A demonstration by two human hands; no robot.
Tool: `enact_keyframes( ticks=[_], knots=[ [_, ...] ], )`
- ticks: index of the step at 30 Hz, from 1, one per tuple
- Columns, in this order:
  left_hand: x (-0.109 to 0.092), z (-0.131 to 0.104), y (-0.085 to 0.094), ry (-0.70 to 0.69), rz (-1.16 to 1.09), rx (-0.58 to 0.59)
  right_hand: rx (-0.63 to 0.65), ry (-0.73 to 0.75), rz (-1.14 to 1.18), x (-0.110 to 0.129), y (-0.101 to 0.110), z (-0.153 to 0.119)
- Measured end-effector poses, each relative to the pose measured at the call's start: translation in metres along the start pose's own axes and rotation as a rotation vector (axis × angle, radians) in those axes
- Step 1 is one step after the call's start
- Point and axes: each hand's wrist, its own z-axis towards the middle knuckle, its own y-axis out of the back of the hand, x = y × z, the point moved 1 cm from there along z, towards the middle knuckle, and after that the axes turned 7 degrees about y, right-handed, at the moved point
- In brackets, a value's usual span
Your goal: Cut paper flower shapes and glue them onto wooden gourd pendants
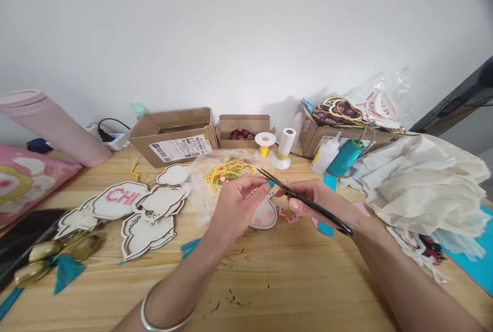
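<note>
Bracelet (pixel 143 312), rigid silver-coloured band, on my L wrist; thin dark scraps (pixel 231 298) nearby on the light wooden desk (pixel 308 280). My L hand (pixel 239 203) is pinched tight on a small teal scrap (pixel 270 184), held above desk approx. centre. My R hand (pixel 319 198) is closed round slim black scissors (pixel 308 202), blades right by the teal; can't tell if touching. White gourd-shaped panel (pixel 264 219) w/ pink dots lies partly under my hands. Farther: yellow cord (pixel 227 170) coil, white spool (pixel 265 139) w/ yellow thread, brown cardboard box (pixel 144 142) w/ label.
</note>
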Motion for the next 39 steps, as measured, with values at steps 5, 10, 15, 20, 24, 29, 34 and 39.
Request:
enact_keyframes(
  ticks=[5,10,15,20,24,29,34,39],
  knots=[
    [0.0014,0.001,0.0012,0.05,0.026,0.002,0.0,-0.021,-0.037,0.0009,0.0025,-0.0014],
    [0.0021,0.0009,0.0018,0.087,0.031,0.006,0.011,-0.02,-0.046,-0.0024,0.0041,-0.001],
    [0.0009,0.0001,0.0018,0.123,0.043,0.01,0.003,-0.036,-0.053,-0.0025,0.005,-0.0009],
    [0.0017,0.0003,0.0019,0.136,0.045,0.002,-0.018,-0.057,-0.043,-0.0017,0.0044,-0.0008],
    [0.0014,-0.0003,0.0019,0.132,0.051,0.006,-0.016,-0.059,-0.027,-0.0025,0.0045,-0.0012],
    [0.0006,-0.0009,0.0015,0.133,0.034,0.013,0.009,-0.038,0.004,-0.0044,0.0058,-0.001],
    [0.001,-0.0005,0.0006,0.131,0.022,0.019,0.005,-0.052,-0.022,-0.0045,0.0067,-0.0008],
    [0.0013,-0.0008,0.0013,0.151,0.035,0.031,-0.011,-0.066,-0.048,-0.0045,0.0062,-0.0011]
  ],
)
